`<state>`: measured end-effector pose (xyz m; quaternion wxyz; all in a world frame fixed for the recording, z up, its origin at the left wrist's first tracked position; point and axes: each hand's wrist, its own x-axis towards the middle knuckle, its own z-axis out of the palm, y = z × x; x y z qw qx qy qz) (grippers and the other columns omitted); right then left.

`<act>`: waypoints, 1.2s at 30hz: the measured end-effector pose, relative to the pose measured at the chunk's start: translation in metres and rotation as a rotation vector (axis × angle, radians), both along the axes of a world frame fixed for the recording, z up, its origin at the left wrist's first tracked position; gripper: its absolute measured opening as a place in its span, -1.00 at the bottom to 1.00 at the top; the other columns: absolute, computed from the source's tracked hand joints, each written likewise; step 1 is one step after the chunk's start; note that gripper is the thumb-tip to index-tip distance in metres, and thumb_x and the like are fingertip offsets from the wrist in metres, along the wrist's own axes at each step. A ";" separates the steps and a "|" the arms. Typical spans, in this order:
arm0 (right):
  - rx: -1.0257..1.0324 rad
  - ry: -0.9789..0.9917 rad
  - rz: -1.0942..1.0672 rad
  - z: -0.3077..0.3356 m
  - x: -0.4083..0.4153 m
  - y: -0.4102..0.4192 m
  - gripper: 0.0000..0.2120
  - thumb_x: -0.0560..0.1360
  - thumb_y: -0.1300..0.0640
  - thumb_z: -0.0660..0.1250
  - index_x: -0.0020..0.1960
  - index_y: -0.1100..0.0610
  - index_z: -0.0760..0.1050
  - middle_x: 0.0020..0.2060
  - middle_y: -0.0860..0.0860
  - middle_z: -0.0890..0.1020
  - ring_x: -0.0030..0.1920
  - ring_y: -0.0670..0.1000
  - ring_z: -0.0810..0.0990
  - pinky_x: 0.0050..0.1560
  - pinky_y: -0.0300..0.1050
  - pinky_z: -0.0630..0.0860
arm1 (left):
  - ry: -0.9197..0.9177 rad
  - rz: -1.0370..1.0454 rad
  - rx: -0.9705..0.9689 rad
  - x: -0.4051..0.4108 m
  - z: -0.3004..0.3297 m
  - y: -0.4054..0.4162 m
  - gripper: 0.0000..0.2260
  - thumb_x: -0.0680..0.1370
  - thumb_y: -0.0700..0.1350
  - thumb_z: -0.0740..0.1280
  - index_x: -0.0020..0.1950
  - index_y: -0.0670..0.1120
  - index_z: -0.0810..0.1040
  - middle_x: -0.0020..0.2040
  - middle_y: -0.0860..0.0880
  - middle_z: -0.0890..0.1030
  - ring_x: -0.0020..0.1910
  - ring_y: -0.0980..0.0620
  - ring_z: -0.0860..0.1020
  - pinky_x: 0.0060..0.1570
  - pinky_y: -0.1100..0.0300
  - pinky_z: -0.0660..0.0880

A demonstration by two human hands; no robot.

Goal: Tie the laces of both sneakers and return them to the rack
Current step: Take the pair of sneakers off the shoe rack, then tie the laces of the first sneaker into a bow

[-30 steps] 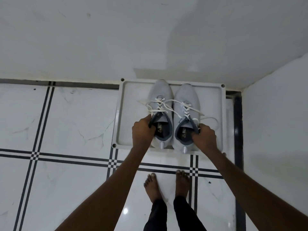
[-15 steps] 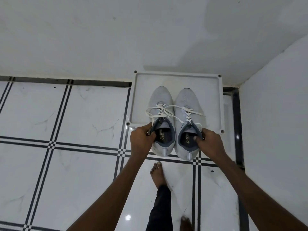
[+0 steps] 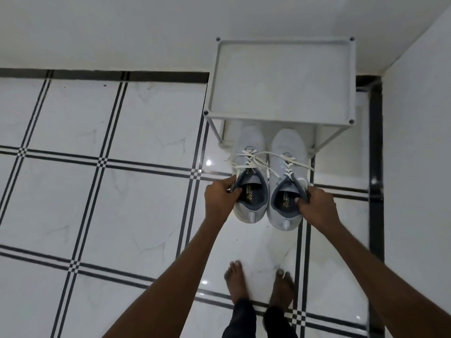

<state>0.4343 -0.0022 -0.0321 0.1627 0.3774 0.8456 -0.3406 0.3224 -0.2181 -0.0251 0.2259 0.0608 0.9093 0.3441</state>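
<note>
Two light grey sneakers hang side by side in front of the white rack (image 3: 283,42), toes pointing toward it. My left hand (image 3: 220,197) pinches the collar of the left sneaker (image 3: 250,142). My right hand (image 3: 318,207) grips the collar of the right sneaker (image 3: 289,145). Their white laces (image 3: 262,158) are loose and trail across both shoes, one strand crossing from the left shoe to the right. The rack's top shelf holds nothing; the toes overlap its front lower edge.
The rack stands in a corner, white wall (image 3: 122,30) behind it and another wall (image 3: 419,142) to the right. White floor tiles (image 3: 122,215) with black double lines spread to the left. My bare feet (image 3: 258,284) stand just behind the shoes.
Both sneakers have come off the rack's top shelf, drawn back toward me and lower. I have stepped back, so the rack sits farther away and its shelf is bare.
</note>
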 end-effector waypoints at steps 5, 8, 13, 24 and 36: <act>-0.029 -0.063 -0.025 -0.080 0.025 -0.032 -0.85 0.48 0.16 0.34 -0.04 0.25 0.54 -0.20 0.12 0.59 -0.16 0.19 0.54 -0.13 -0.06 0.42 | -0.069 -0.022 -0.002 0.024 -0.087 -0.029 -0.73 0.45 -0.14 0.45 0.14 0.00 0.71 -0.14 -0.03 0.75 -0.18 0.00 0.67 -0.17 0.25 0.48; -0.040 -0.076 -0.026 -0.141 0.029 -0.046 -0.87 0.47 0.18 0.34 -0.05 0.25 0.54 -0.21 0.14 0.60 -0.15 0.21 0.57 -0.16 -0.07 0.41 | -0.052 -0.029 -0.022 0.031 -0.150 -0.042 -0.71 0.47 -0.14 0.45 0.18 0.00 0.70 -0.09 -0.03 0.76 -0.15 0.00 0.69 -0.13 0.19 0.56; -0.051 -0.088 -0.009 -0.271 0.022 -0.062 -0.88 0.45 0.23 0.33 -0.05 0.26 0.54 -0.20 0.16 0.61 -0.12 0.24 0.59 -0.13 -0.06 0.45 | -0.049 -0.025 -0.041 0.031 -0.281 -0.057 -0.71 0.46 -0.15 0.43 0.18 -0.01 0.70 -0.11 -0.04 0.76 -0.15 -0.07 0.70 -0.09 0.10 0.60; 0.012 0.022 -0.082 -0.413 0.007 -0.069 -0.83 0.52 0.23 0.30 0.08 0.27 0.54 -0.09 0.24 0.66 -0.04 0.30 0.61 -0.08 -0.07 0.42 | 0.032 0.081 0.025 0.024 -0.423 -0.054 -0.64 0.47 -0.23 0.36 0.21 0.06 0.67 -0.18 0.04 0.74 -0.22 -0.06 0.66 -0.10 0.21 0.57; 0.404 0.354 -0.143 -0.401 -0.040 -0.142 -0.37 0.48 0.15 0.33 0.50 0.27 0.27 0.40 0.29 0.43 0.43 0.29 0.36 0.39 0.23 0.35 | 0.132 0.188 0.141 0.014 -0.448 -0.106 -0.62 0.53 -0.21 0.38 0.31 0.06 0.62 0.10 0.19 0.69 -0.03 0.16 0.68 -0.03 0.24 0.65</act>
